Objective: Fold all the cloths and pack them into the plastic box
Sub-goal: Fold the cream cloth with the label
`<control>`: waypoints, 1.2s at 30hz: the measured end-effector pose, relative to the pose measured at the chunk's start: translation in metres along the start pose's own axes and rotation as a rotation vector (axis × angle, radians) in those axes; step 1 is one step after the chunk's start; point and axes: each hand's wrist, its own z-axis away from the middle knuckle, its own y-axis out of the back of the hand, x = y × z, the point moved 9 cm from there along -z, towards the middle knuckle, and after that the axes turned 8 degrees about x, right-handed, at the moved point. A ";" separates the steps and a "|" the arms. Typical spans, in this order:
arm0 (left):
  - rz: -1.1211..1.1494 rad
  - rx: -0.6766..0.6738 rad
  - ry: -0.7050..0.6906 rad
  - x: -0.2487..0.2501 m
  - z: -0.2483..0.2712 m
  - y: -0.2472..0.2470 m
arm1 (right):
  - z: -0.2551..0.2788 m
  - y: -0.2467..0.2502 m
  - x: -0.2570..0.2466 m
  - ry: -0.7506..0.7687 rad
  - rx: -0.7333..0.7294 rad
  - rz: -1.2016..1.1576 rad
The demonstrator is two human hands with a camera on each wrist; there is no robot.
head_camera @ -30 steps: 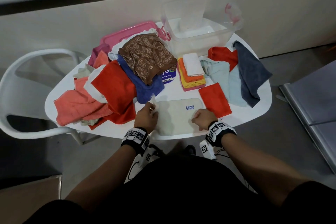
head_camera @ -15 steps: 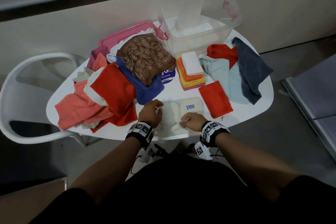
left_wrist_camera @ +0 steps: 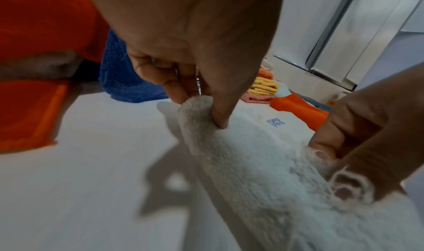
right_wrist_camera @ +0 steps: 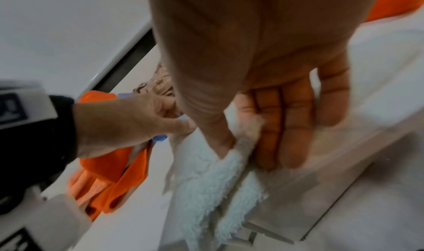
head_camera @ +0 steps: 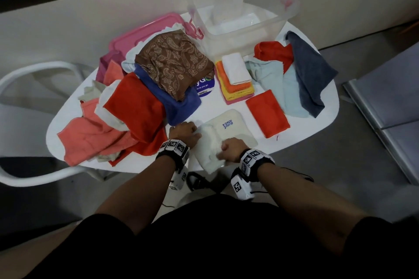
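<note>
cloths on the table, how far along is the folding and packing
Done: a small folded stack and a folded orange cloth lie near the plastic box, not in it. In hand: both hands, left hand and right hand, pinch the cream cloth mid-fold. Left: the heap and the loose cloths beside the box.

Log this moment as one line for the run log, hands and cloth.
left hand: pinches white cloth | right hand: grips white cloth | cloth: half-folded on table | plastic box: open
</note>
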 end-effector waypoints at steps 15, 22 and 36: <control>0.095 0.029 0.048 -0.036 0.005 -0.012 | 0.015 -0.006 -0.053 0.310 0.135 0.314; 0.434 0.006 0.260 -0.039 0.000 -0.010 | 0.023 -0.026 -0.056 0.287 0.188 0.446; 0.601 -0.200 -0.297 0.020 -0.009 0.027 | 0.009 0.036 0.002 0.048 0.247 -0.418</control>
